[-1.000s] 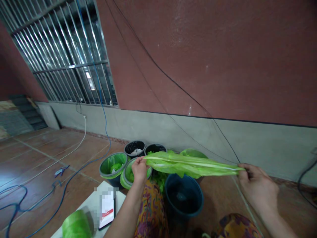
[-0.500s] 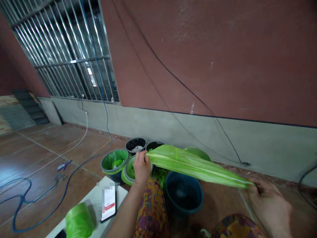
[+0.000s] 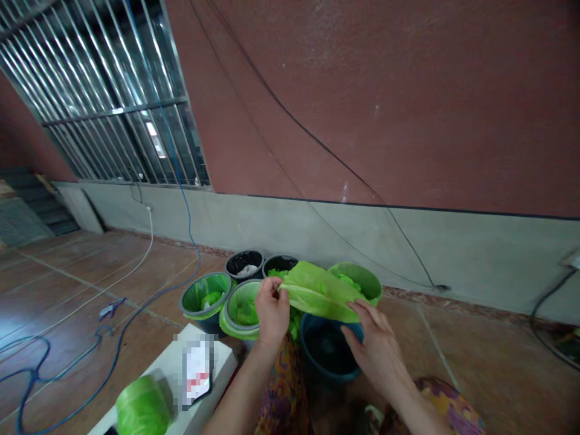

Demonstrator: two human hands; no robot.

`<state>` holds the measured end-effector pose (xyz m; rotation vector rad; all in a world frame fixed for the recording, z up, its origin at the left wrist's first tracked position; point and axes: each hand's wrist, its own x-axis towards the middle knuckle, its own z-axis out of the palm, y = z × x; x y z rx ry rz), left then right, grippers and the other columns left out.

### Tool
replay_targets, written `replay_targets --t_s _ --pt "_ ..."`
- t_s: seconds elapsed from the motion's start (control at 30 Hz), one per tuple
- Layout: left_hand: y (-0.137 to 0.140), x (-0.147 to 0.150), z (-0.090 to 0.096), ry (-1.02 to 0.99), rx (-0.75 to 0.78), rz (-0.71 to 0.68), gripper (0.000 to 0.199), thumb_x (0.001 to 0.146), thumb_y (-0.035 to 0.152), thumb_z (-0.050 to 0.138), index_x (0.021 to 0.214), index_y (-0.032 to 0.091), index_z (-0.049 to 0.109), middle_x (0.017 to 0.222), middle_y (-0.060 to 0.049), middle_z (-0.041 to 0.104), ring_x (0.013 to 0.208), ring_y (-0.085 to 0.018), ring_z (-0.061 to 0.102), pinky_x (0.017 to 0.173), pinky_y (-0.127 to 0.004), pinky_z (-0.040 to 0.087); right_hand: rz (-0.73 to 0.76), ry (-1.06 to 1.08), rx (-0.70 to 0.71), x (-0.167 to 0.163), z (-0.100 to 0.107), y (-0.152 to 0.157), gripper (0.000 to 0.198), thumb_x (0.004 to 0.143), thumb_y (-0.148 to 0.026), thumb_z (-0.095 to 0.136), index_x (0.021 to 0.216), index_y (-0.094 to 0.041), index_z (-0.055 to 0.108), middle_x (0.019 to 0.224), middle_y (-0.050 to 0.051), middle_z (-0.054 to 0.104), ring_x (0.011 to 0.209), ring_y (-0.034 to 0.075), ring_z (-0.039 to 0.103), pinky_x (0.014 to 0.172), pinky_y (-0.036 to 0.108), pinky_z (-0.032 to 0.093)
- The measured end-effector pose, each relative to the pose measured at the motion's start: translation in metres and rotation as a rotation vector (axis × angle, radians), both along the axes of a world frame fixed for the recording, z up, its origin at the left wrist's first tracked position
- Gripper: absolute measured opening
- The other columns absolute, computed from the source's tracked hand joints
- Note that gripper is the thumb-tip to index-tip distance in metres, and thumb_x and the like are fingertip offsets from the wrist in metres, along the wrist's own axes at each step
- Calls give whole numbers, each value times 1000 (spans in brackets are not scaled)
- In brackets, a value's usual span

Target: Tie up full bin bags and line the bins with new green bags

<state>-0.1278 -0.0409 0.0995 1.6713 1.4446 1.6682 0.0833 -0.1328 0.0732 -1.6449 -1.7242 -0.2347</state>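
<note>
A light green plastic bag [image 3: 317, 291], flattened and partly folded, stretches between my hands above the buckets. My left hand [image 3: 272, 308] pinches its left end. At the right end, my right hand [image 3: 374, 341] touches the plastic with its fingertips, the thumb apart and lower down. Just beneath the bag stands a dark blue bucket [image 3: 333, 353] with no liner showing. On the white surface to my left rests a roll of green plastic [image 3: 144, 406], with a phone [image 3: 198, 374] beside it, its screen blurred out.
Several lined bins, including a green-lined bin [image 3: 206, 296] and a black-lined bin [image 3: 244, 264], stand by the wall. A green bin [image 3: 362, 278] is behind the bag. A blue hose [image 3: 122, 335] loops over the tiled floor, near a purple-handled tool [image 3: 112, 308].
My right hand has come left, towards my left hand, and its thumb has parted from the fingers. The bag, earlier pulled out long, now spans a shorter width.
</note>
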Motion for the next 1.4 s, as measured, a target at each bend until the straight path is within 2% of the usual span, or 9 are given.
replay_targets --t_s 0.1,0.2,0.37,0.47,0.7,0.87,0.97,1.27,1.4 --pt "-5 6 1 13 26 -39 9 77 15 51 82 19 57 74 2 53 69 -13 52 65 -23 40 149 105 1 -27 17 21 31 91 -30 52 120 -23 59 122 11 64 115 27 59 101 48 48" --pt "-11 9 3 41 58 -45 8 77 13 49 78 20 54 73 2 52 68 -12 50 64 -23 40 203 130 -28 -40 22 37 28 89 -24 53 115 -22 62 117 9 67 110 26 60 98 46 48" --pt "-18 8 7 86 77 -34 10 75 10 48 73 21 49 73 3 50 68 -12 49 64 -23 39 174 83 -122 -54 8 51 15 86 -20 58 99 -21 65 100 7 70 98 26 62 90 42 48" --pt "-21 4 7 119 81 -15 13 73 9 48 71 21 46 70 3 49 67 -13 48 63 -23 38 170 107 -105 -55 1 51 8 88 -21 55 86 -21 62 88 5 69 89 23 63 84 37 47" --pt "-20 -7 -5 295 161 61 20 73 3 46 73 23 45 75 1 50 74 -16 52 69 -26 42 75 153 17 -42 11 37 13 92 -22 46 84 -22 57 85 5 67 79 18 63 76 31 46" --pt "-18 -9 -16 349 134 53 32 71 0 46 93 23 54 93 -3 58 84 -18 58 75 -27 46 6 124 96 -34 18 26 14 94 -24 46 88 -21 58 87 6 68 79 18 65 70 28 46" --pt "-17 -13 -19 343 110 58 37 69 -1 46 97 22 54 97 -4 59 87 -18 59 77 -28 48 -11 138 100 -26 17 21 15 94 -24 46 87 -21 59 86 5 67 80 18 65 70 27 47" --pt "-8 -27 -29 404 122 135 30 77 4 46 98 22 57 94 -4 63 91 -20 62 83 -31 49 -115 141 124 3 7 5 23 95 -30 45 104 -20 64 97 8 70 84 18 66 73 28 49" --pt "-1 -33 -37 438 111 175 26 79 8 47 99 21 59 91 -5 66 90 -20 64 81 -31 50 -197 94 162 17 6 -4 26 95 -35 47 104 -19 66 93 6 70 78 17 66 65 26 47"
